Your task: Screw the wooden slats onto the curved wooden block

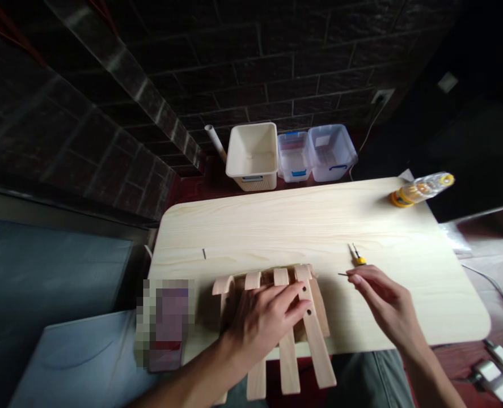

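A wooden piece (289, 362) with several pale slats, curved at their far ends, lies at the near edge of the table. My left hand (266, 309) is laid over it, its fingers curled around the slats. Thumb and index finger press beside two dark holes on the rightmost slat (319, 345). To the right, my right hand (381, 297) pinches a thin dark screw (342, 275) that points left, clear of the wood. Just beyond those fingers lies a small screwdriver (360, 259) with a yellow handle. Another dark screw (204, 253) rests on the table's left half.
The pale table (277, 226) carries a clear bottle-shaped container with yellow ends (421, 190) at its far right corner. A blurred-out phone-like item (170, 323) is at the left edge. Behind stand a cream bin (253, 153) and two clear boxes (332, 150). Cables and plugs (495, 368) lie at right.
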Demonstrator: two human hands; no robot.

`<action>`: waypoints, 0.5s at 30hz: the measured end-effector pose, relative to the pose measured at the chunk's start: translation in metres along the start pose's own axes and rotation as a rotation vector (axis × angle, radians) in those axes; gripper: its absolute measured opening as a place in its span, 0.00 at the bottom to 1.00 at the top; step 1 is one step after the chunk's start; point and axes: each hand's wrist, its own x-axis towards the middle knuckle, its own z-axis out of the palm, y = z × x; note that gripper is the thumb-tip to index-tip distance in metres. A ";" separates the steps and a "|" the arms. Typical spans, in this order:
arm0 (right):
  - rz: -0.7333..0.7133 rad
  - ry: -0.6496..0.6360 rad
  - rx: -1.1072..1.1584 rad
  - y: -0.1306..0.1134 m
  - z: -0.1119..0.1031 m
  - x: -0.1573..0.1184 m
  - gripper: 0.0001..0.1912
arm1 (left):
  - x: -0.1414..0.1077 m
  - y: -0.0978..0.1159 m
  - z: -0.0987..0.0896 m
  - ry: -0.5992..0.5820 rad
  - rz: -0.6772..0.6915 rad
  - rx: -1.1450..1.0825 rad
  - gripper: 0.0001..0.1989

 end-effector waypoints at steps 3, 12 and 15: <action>-0.058 -0.069 0.007 -0.014 0.014 0.003 0.06 | 0.000 -0.001 0.001 -0.010 -0.009 -0.006 0.13; -0.157 -0.343 -0.132 -0.051 0.038 0.001 0.11 | 0.000 0.003 -0.003 -0.041 -0.017 0.008 0.09; -0.223 -0.362 -0.166 -0.054 0.039 0.002 0.12 | -0.001 0.003 -0.003 -0.024 0.008 0.010 0.09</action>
